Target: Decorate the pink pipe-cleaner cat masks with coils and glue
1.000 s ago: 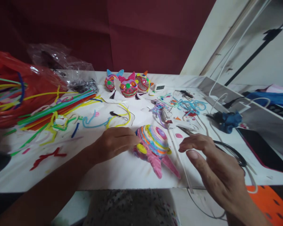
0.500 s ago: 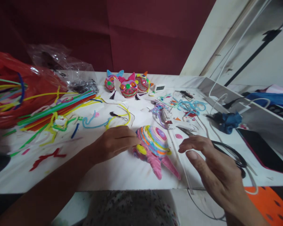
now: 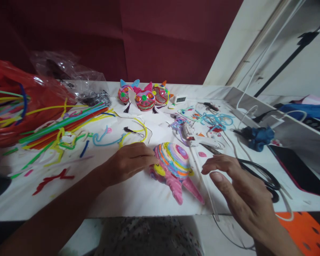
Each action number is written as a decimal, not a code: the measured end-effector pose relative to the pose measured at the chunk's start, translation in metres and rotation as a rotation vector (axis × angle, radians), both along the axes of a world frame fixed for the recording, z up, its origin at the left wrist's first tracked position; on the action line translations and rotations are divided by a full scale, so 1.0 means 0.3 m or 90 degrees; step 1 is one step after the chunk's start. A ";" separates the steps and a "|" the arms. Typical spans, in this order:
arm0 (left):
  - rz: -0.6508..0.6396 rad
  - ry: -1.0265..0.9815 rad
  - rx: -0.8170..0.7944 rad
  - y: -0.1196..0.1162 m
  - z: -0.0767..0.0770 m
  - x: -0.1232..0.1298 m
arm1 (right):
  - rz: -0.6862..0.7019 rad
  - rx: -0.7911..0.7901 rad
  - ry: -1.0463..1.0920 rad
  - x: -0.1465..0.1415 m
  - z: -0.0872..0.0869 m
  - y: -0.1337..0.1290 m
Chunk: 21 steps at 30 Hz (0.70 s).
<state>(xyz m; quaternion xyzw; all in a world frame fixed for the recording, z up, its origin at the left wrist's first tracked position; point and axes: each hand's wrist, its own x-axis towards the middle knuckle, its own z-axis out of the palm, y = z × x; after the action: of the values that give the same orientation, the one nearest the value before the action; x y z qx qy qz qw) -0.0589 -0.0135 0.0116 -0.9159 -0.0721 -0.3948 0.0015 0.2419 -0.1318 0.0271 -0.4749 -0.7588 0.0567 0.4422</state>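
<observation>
In the middle of the white table lies a pipe-cleaner ornament [image 3: 173, 160], a rounded body coiled in many-coloured stripes with two pink ear-like points toward me. My left hand [image 3: 130, 161] is closed at its left edge, fingers together against it; the fingertips are partly hidden. To the right, apart from the ornament, my right hand [image 3: 240, 188] hovers with thumb and fingers parted, holding nothing. Black-handled scissors [image 3: 258, 170] lie partly beneath and beyond that hand. A clear thin stick [image 3: 209, 195] rests between the ornament and my right hand.
Finished animal-face ornaments [image 3: 145, 99] stand at the back. Bundled pipe cleaners [image 3: 61, 126] and a red bag [image 3: 42, 89] fill the left. Trimmed pipe-cleaner scraps [image 3: 216, 119] and a glue gun [image 3: 188, 131] lie right of centre. A dark phone-like slab [image 3: 298, 169] sits far right.
</observation>
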 end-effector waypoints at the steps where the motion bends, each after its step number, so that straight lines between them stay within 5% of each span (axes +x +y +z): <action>1: 0.000 -0.001 0.003 -0.001 0.001 0.001 | -0.001 0.003 -0.004 0.000 -0.001 0.000; 21: 0.019 -0.034 0.003 -0.009 -0.010 0.012 | 0.097 0.044 -0.021 -0.079 0.041 0.014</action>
<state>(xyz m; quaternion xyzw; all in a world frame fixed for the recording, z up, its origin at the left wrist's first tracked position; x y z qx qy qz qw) -0.0554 -0.0162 0.0085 -0.9038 -0.0851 -0.4194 0.0075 0.2183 -0.1277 0.0395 -0.4008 -0.8016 0.0562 0.4400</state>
